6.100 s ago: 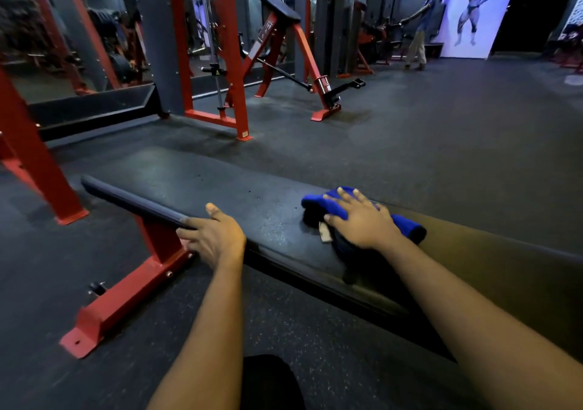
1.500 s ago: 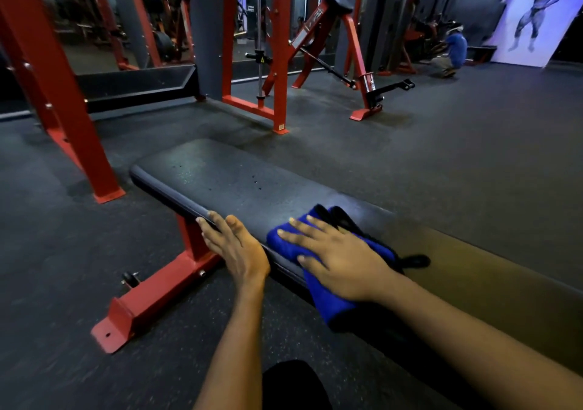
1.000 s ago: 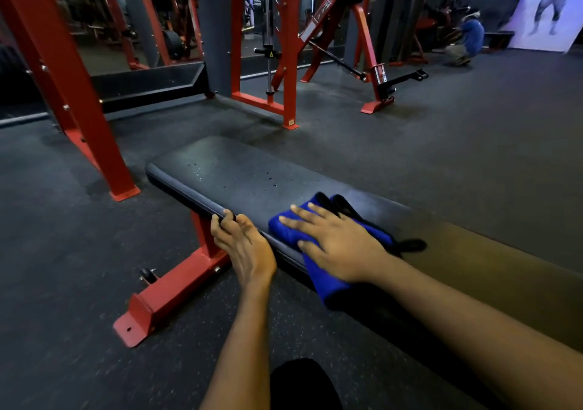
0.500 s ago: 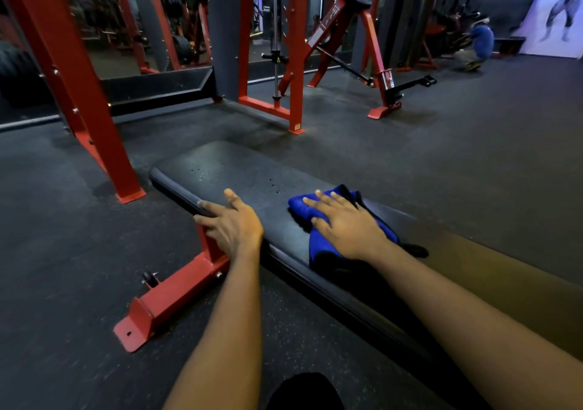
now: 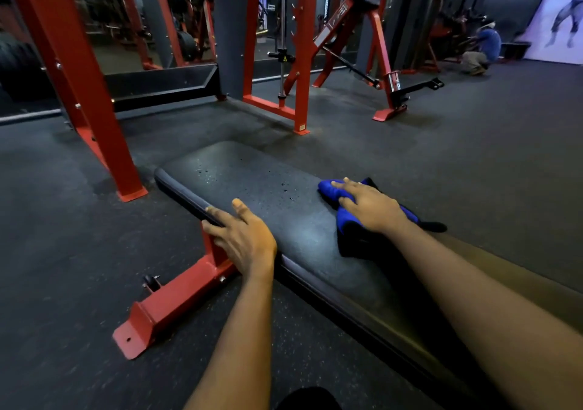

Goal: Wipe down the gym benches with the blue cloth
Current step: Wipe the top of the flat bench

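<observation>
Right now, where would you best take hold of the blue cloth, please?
I'd take the blue cloth from above at its bunched far end, which mounds up beyond the right hand; the rest lies flat on the bench.

A single wide-angle camera rides on the person's head, facing forward and tilted down. It sits close above the desk (image 5: 252, 185), which runs diagonally from lower right to centre, with the left grip (image 5: 244, 239) and right grip (image 5: 370, 207) extending in from the bottom edge. Beyond, it takes in the floor (image 5: 473, 157), a red rack (image 5: 82, 72) and a far poster (image 5: 561, 15).
</observation>
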A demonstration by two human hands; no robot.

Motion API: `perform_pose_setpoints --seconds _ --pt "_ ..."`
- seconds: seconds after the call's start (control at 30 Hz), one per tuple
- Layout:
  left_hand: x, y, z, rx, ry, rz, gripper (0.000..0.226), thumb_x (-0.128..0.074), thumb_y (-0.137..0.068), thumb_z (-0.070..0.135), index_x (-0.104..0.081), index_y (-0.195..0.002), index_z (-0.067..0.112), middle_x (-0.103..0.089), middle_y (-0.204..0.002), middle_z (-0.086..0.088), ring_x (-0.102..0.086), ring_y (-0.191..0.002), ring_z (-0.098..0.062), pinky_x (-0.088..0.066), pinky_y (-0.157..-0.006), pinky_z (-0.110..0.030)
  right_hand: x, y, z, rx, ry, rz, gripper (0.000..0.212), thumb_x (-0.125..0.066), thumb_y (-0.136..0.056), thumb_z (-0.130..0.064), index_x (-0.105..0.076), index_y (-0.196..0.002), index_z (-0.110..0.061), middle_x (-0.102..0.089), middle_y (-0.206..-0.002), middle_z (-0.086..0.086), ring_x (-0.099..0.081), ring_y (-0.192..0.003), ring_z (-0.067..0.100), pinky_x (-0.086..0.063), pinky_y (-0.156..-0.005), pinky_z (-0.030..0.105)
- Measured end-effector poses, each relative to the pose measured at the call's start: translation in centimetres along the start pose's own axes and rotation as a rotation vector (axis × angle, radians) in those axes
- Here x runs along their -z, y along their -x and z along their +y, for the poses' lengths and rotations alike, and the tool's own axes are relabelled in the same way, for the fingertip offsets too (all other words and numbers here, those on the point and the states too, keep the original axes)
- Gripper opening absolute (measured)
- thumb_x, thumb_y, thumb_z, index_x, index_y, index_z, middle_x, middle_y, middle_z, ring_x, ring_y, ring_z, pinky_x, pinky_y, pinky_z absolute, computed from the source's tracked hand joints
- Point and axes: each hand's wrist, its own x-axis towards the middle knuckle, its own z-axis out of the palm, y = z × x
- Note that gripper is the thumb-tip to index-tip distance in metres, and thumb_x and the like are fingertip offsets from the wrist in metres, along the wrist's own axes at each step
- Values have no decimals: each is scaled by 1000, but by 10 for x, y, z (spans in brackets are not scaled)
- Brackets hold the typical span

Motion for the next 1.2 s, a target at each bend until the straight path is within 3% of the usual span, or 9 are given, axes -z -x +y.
perform_pose_setpoints --seconds 0.07,0.27,0.4,0.47,0.6,0.67,0.83,1.03,1.2 --pt "1 2 1 -2 5 13 71 -18 -101 54 -9 -156 10 -7 -158 -19 -37 -129 -46 -34 -107 -50 -6 -4 -14 -60 86 21 50 -39 -102 -39 -29 -151 -42 -20 -163 -9 -21 -149 17 -20 -120 45" --pt "2 2 1 -11 1 12 72 -16 -100 56 -7 -156 12 -7 -159 -15 -39 -129 -43 -38 -104 -52 2 33 12 356 -52 -71 49 -48 -103 -28 -36 -149 -38 -24 -159 -13 -17 -147 5 -9 -121 22" --pt "2 4 1 -16 17 23 71 -16 -100 55 -10 -156 11 -9 -158 -15 -40 -128 -43 -38 -105 -51 -5 -16 0 24 20 -13 49 -41 -103 -36 -32 -151 -37 -24 -162 -2 -24 -148 19 -18 -121 39" --pt "2 3 0 -12 31 32 71 -16 -100 54 -11 -156 11 -11 -157 -16 -40 -128 -43 -37 -105 -50 -12 -16 -16 7 121 17 51 -39 -102 -39 -29 -152 -38 -21 -163 -4 -23 -149 20 -18 -121 43" --pt "3 3 1 -24 35 25 70 -17 -101 54 -10 -156 12 -10 -158 -14 -40 -128 -41 -36 -102 -49 -3 30 -16 324 -4 -14 49 -46 -103 -30 -35 -151 -36 -23 -160 -11 -17 -146 3 -7 -119 16" --pt "3 3 0 -32 35 20 70 -16 -100 54 -9 -156 13 -9 -158 -13 -40 -128 -41 -38 -101 -49 3 22 -13 303 -55 -37 48 -47 -104 -25 -36 -150 -31 -26 -159 -8 -18 -144 1 -2 -112 6" --pt "2 3 0 -44 40 28 75 -13 -97 58 -9 -156 12 -10 -158 -15 -40 -128 -41 -38 -103 -49 -13 -62 -43 -40 95 -14 52 -36 -103 -38 -26 -154 -35 -20 -163 -3 -26 -147 21 -21 -119 40" --pt "2 0 3 -26 94 56 65 -23 -103 46 -16 -156 9 -14 -158 -16 -33 -134 -39 -29 -109 -43 -18 -44 -35 351 -63 -96 49 -47 -103 -29 -35 -149 -39 -23 -161 -10 -18 -149 9 -16 -122 36" --pt "-1 1 -4 -44 115 76 65 -22 -102 47 -17 -155 10 -15 -158 -15 -31 -136 -36 -27 -111 -41 -19 -93 -59 -1 44 -32 49 -37 -104 -36 -28 -153 -37 -19 -163 -7 -26 -147 20 -22 -116 43"
